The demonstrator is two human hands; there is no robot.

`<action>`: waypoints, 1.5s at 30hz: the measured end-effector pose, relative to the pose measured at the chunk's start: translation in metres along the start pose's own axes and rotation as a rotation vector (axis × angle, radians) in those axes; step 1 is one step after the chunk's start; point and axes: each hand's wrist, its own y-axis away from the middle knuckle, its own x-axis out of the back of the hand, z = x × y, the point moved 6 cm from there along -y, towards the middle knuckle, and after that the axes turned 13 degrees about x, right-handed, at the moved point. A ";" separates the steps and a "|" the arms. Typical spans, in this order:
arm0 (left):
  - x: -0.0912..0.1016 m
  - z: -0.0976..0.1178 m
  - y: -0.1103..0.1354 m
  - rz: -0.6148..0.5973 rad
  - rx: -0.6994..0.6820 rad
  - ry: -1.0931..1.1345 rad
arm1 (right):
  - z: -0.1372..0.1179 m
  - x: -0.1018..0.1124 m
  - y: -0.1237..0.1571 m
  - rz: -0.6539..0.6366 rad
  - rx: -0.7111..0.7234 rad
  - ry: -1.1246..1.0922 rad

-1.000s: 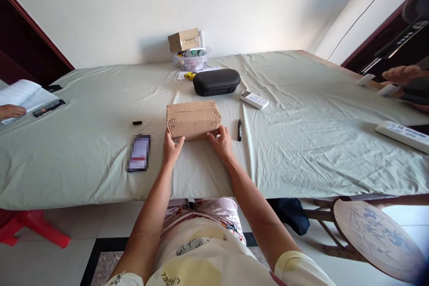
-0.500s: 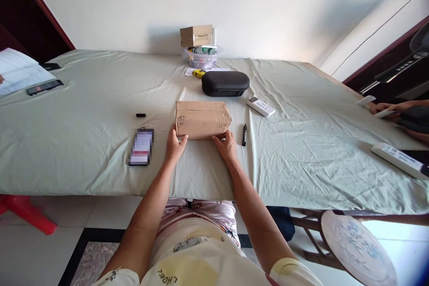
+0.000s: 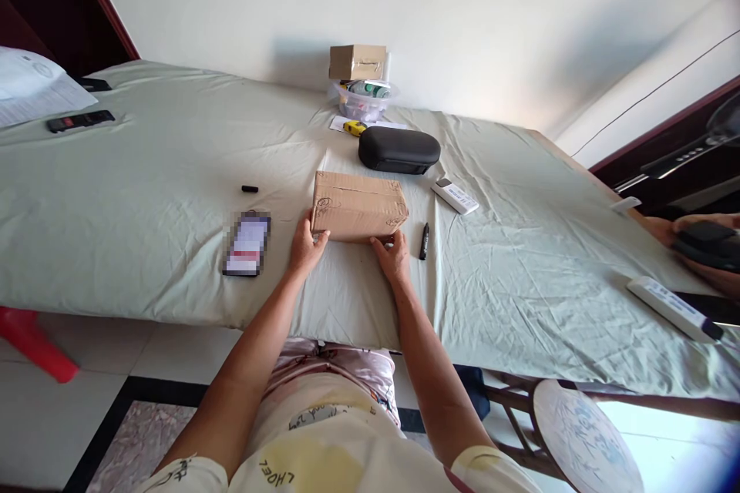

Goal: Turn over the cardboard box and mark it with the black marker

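A brown cardboard box (image 3: pixel 359 205) lies on the cloth-covered table (image 3: pixel 144 192) in front of me. My left hand (image 3: pixel 306 245) grips its near left corner, thumb up against the side. Over at the near right corner, my right hand (image 3: pixel 393 255) has its fingers curled on the box's lower edge. A black marker (image 3: pixel 424 240) lies just right of my right hand, and its cap (image 3: pixel 250 189) rests further left. A phone (image 3: pixel 247 243) lies left of my left hand.
Behind the box sit a black case (image 3: pixel 398 149), a white remote (image 3: pixel 455 196), a yellow tape measure (image 3: pixel 354 127) and a small box on a plastic tub (image 3: pixel 357 62). Another person's hand (image 3: pixel 694 243) holds a dark object at right, near a long remote (image 3: pixel 674 308). A stool (image 3: pixel 583 443) stands lower right.
The camera view has swung left and tilted, so the table appears rotated. Both hands stay on the box's near corners; the box has hardly shifted.
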 end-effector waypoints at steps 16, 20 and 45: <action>-0.022 -0.008 0.000 0.096 -0.003 -0.087 | 0.029 -0.002 0.000 0.152 0.052 -0.095; -0.021 -0.004 0.005 0.126 0.001 -0.084 | 0.030 -0.003 0.001 0.150 -0.020 -0.087; -0.011 -0.001 0.016 0.210 0.064 -0.186 | 0.023 -0.002 0.020 0.173 -0.080 -0.113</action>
